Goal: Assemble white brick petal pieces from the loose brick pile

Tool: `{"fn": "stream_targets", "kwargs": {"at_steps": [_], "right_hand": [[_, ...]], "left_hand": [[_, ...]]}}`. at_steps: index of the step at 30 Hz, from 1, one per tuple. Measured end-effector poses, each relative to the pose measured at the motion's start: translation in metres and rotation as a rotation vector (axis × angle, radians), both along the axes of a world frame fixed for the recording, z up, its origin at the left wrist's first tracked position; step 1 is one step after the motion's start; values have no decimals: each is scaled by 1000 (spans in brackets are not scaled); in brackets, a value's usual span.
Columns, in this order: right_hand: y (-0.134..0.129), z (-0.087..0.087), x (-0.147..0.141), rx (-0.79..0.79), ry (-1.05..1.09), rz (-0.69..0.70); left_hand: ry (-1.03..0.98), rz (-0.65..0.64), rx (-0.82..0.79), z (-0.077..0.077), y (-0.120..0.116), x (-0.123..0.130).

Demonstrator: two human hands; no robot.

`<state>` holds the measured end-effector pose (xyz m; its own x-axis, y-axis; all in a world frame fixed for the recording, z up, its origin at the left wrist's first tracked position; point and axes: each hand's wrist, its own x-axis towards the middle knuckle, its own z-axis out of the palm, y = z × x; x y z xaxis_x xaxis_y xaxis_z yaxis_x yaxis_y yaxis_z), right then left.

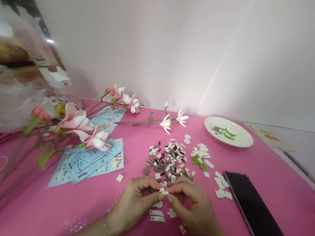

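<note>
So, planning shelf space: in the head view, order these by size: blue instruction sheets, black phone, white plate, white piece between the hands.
1. Black phone and blue instruction sheets: they look alike, and the phone is nearer the camera, so unsure.
2. White plate.
3. White piece, clearly smallest.

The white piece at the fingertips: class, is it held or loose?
Held: the left hand and right hand pinch the white piece between them.

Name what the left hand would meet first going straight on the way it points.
The left hand would first meet the small white plastic piece, which it seems already to be pinching.
</note>
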<state>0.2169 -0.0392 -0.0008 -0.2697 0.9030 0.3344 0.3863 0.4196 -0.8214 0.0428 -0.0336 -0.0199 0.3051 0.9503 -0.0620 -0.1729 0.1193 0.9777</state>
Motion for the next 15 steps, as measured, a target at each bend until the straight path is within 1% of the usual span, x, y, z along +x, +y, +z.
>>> {"fn": "stream_targets", "kwargs": {"at_steps": [4,10,15], "right_hand": [[0,-1,0,22,-23,-12],[1,2,1,68,-18,-41],[2,4,2,89,-13,-29]], "left_hand": [[70,0,54,1,0,-1],[274,40,255,8,-1,-2],[343,42,376,12,-3,-3]]}}
